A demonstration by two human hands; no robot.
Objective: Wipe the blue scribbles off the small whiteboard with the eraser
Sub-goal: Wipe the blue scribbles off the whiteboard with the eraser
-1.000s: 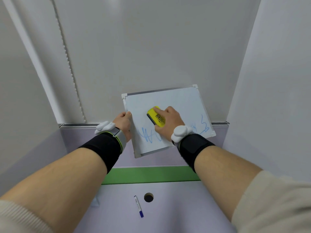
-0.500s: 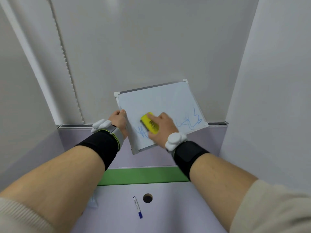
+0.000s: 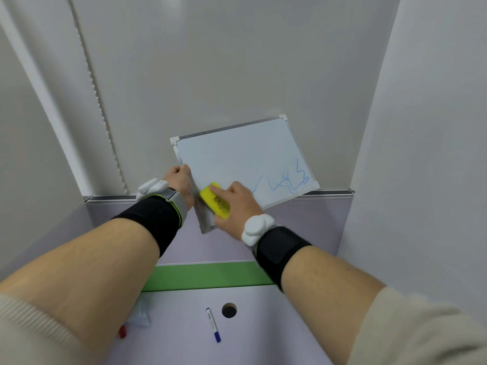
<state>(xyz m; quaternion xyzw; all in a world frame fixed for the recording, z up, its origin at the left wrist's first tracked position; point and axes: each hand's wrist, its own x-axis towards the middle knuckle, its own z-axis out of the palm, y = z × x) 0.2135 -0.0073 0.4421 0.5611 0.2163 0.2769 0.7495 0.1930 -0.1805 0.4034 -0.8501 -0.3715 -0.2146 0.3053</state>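
A small whiteboard [image 3: 237, 156] with a grey frame is held up tilted in front of the wall. My left hand [image 3: 180, 181] grips its left edge. My right hand [image 3: 234, 206] presses a yellow eraser [image 3: 214, 201] flat against the board's lower left corner. Blue scribbles [image 3: 287, 180] show on the lower right part of the board. The board's left and upper areas look white. My right hand hides the board's lower middle.
Below, on the lilac desk [image 3: 263, 325], lie a blue-capped marker [image 3: 213, 324] beside a round cable hole [image 3: 229, 310], a red object [image 3: 122, 331] and a pale cloth [image 3: 141, 313] at the left. A green strip [image 3: 210, 276] crosses the desk. White walls close in on both sides.
The eraser slid down and left across the board to its lower left corner. The blue scribbles at the lower left are gone. The board shifted slightly in the view.
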